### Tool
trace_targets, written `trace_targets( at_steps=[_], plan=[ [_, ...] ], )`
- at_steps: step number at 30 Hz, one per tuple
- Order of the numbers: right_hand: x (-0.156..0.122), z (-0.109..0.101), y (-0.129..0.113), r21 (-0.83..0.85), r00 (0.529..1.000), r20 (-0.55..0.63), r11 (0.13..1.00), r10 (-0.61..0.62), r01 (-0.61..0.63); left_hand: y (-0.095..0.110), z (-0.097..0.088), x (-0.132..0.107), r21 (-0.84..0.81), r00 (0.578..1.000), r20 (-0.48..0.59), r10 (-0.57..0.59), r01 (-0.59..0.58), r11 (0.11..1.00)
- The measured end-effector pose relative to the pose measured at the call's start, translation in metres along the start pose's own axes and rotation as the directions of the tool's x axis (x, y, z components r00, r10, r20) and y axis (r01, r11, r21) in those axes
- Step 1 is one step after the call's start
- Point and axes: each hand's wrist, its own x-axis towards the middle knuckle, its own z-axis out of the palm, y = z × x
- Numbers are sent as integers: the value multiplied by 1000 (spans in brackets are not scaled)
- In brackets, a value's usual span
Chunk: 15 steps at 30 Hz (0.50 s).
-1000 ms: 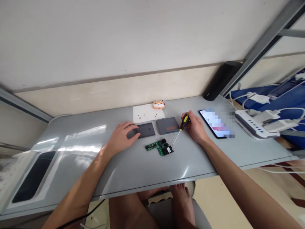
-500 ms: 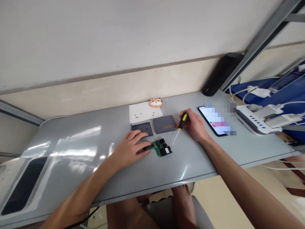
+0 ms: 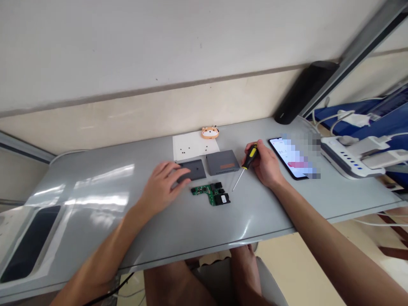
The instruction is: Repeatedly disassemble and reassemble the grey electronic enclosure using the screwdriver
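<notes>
A black-and-yellow screwdriver [image 3: 250, 158] is gripped in my right hand [image 3: 264, 165], its thin shaft slanting down to the left toward the table. My left hand [image 3: 164, 187] has its fingers apart, at the left end of a flat dark grey cover [image 3: 195, 171]; whether it touches the cover I cannot tell. In front of the cover lies a green circuit board [image 3: 211, 194] with black connectors, no hand on it. Beside the cover sits a dark grey box-shaped housing [image 3: 222, 163] with a row of slots along its front.
Behind, white paper [image 3: 191, 143] carries several tiny dark screws and an orange animal-faced case [image 3: 210, 132]. To the right are a lit phone [image 3: 290, 159], a power strip [image 3: 350, 159] with plugs, and a black cylinder [image 3: 304, 93]. A dark tablet-like slab [image 3: 30, 244] lies far left.
My left hand has come off the circuit board and moved up and left to the cover. The board stays on the table. My right hand still holds the screwdriver, slightly higher.
</notes>
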Motion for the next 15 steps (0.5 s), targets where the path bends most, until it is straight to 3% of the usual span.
trace_targets(
  at_steps=[2, 6, 8, 15],
  plan=[
    [0, -1, 0, 3, 1000, -8, 1000, -3, 3, -9, -8, 2, 15, 984, -50, -171, 172, 985],
    [0, -3, 0, -11, 1000, -6, 1000, -12, 12, -21, -17, 4, 31, 893, -71, -445, 448, 894],
    [0, -2, 0, -7, 1000, -12, 1000, -8, 8, -22, -17, 4, 19, 869, -79, -489, 492, 871],
    [-1, 0, -2, 4, 1000, -18, 1000, -14, 14, -18, -3, 4, -1, 849, -2, -528, 528, 849]
  ],
)
